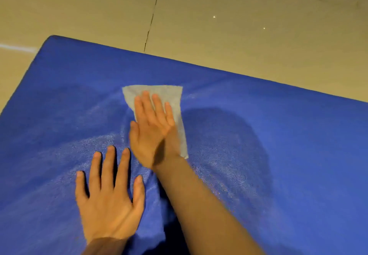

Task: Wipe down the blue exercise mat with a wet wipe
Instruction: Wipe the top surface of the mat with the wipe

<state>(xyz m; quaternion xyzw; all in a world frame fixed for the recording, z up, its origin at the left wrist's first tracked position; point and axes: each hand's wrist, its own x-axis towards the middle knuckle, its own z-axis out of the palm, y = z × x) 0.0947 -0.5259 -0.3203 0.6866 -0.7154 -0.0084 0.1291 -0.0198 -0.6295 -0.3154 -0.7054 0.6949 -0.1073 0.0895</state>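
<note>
I am pressing my right hand (152, 127) flat on the wet wipe (159, 99), fingers straight and close together, so that the whole palm is bearing down and the wipe is staying spread against the blue exercise mat (278, 155) rather than bunching. The wipe is lying toward the far edge of the mat, roughly midway along the part I can see, with its far corners sticking out past my fingertips. My left hand (108, 199) is resting nearer to me, just beside my right wrist, fingers spread wide and flat on the mat; I am using it, I think, to prop myself and to pin the mat to the tiled floor (219, 25). Paler streaks around both hands are probably damp sheen, though the blur is making that uncertain.
</note>
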